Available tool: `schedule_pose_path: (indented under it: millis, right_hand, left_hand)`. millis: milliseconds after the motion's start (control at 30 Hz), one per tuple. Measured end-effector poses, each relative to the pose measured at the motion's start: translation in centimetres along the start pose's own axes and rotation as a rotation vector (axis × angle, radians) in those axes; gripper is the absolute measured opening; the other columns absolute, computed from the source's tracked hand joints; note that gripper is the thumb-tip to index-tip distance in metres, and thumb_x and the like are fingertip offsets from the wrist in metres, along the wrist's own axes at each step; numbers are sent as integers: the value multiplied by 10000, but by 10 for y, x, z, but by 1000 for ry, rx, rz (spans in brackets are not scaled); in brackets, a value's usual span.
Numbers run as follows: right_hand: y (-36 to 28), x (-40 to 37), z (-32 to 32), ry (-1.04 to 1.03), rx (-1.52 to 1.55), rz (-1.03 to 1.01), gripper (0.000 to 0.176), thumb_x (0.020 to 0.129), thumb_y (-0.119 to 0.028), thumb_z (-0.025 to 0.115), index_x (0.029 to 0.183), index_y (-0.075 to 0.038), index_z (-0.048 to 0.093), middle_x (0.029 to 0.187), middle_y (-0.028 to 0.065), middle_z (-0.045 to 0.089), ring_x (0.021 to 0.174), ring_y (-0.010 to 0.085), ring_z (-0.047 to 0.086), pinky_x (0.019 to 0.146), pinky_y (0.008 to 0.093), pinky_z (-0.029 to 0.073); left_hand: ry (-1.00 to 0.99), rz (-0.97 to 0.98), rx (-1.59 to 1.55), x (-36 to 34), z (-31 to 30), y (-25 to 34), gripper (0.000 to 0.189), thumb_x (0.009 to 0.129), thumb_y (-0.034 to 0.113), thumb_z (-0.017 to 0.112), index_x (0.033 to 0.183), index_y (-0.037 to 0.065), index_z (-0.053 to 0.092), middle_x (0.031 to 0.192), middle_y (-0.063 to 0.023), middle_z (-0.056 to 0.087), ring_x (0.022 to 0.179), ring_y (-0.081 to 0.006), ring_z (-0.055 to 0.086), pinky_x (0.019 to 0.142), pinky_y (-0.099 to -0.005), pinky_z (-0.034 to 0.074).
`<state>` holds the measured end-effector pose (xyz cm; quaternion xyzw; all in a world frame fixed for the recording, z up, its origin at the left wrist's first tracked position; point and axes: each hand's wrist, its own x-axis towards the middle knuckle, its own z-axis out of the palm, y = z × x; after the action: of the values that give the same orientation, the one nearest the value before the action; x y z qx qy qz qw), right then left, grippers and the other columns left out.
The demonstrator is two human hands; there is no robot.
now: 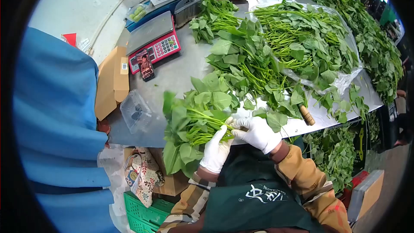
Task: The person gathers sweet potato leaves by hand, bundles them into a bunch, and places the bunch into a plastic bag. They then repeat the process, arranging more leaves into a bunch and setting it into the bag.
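Note:
In white gloves, both my hands are at the near edge of the metal table (168,90). My left hand (217,150) is closed around the stems of a bunch of leafy greens (189,125), whose heart-shaped leaves point left. My right hand (258,134) pinches at the stem ends beside the left fingers; the fingertips partly hide the stems. A loose pile of the same greens (246,60) lies just beyond my hands. To the right of it, a wooden handle (307,115) sticks out from under leaves; what it belongs to is hidden.
A red scale (161,47) with a phone (145,65) leaning on it stands at the left. Nearby are a clear plastic box (136,111) and a cardboard box (113,82). More greens lie on a plastic sheet (345,77) at right. A green crate (144,213) sits below.

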<state>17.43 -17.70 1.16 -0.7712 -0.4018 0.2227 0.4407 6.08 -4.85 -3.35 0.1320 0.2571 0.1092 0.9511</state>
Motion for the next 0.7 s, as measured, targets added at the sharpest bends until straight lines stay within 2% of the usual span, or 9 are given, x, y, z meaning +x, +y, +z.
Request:
schedule_pose_path:
  millis: [33, 167, 267, 300, 400, 500, 600, 633, 700]
  right_hand:
    - [-3, 1, -1, -8, 14, 51, 233, 828, -144, 719, 1042, -55, 698, 841, 96, 706, 736, 154, 657, 727, 299, 527]
    - [16, 7, 7, -22, 149, -49, 272, 795, -215, 765, 1002, -47, 709, 836, 125, 704, 711, 194, 661, 686, 313, 519]
    - [-3, 10, -5, -145, 33, 38, 264, 834, -305, 708, 977, -83, 717, 882, 127, 705, 767, 276, 664, 720, 356, 511]
    - [-15, 11, -9, -167, 1, 77, 274, 834, -304, 711, 951, -56, 717, 864, 117, 710, 753, 254, 667, 709, 354, 508]
    - [-13, 9, -2, -118, 109, -1, 254, 839, -279, 708, 915, -37, 716, 794, 106, 700, 742, 218, 666, 707, 337, 506]
    - [-2, 17, 2, 18, 238, 28, 233, 864, -177, 673, 1039, -23, 681, 854, 104, 690, 769, 194, 654, 730, 315, 506]
    - [-2, 24, 7, 137, 209, -192, 340, 874, -71, 619, 1211, -34, 593, 1014, 108, 660, 855, 192, 632, 788, 301, 499]
    - [-7, 25, 1, -23, 199, -162, 457, 865, -13, 585, 1313, -41, 503, 1152, 112, 605, 956, 207, 609, 843, 303, 488]
    - [-3, 26, 7, -177, 279, -58, 461, 852, -10, 593, 1305, -46, 514, 1139, 111, 612, 977, 226, 610, 854, 316, 484]
  left_hand:
    - [-4, 11, 27, -2, -1, 0, 285, 966, 54, 500, 1230, -50, 525, 1180, -145, 599, 1084, -240, 580, 940, -379, 497]
    - [126, 127, 117, -5, -10, -1, 258, 903, -4, 594, 1161, -10, 600, 1123, -111, 640, 967, -197, 635, 835, -308, 525]
    - [59, 107, 141, -14, 9, 6, 240, 890, -23, 602, 1129, -3, 612, 1079, -102, 651, 967, -190, 634, 837, -313, 524]
    - [68, 129, 150, -13, 5, 6, 240, 889, -28, 600, 1127, -5, 612, 1084, -105, 650, 969, -191, 633, 842, -316, 523]
    - [104, 192, 167, -12, -7, 5, 227, 896, -19, 590, 1122, -9, 607, 1086, -110, 645, 977, -199, 623, 884, -340, 507]
    - [97, 223, 161, -21, 1, 9, 198, 917, 15, 576, 1113, -6, 601, 1061, -105, 643, 979, -213, 608, 951, -388, 483]
    - [6, 149, 92, -26, 1, 15, 182, 919, 12, 572, 1098, 4, 602, 1036, -99, 641, 963, -217, 610, 955, -416, 489]
    - [-2, 112, 41, -27, 1, 15, 182, 920, 14, 571, 1099, 4, 600, 1029, -97, 640, 961, -217, 610, 952, -423, 491]
    - [-55, 58, -38, -29, 2, 15, 189, 920, 16, 568, 1108, 2, 593, 1025, -93, 638, 963, -217, 610, 951, -435, 494]
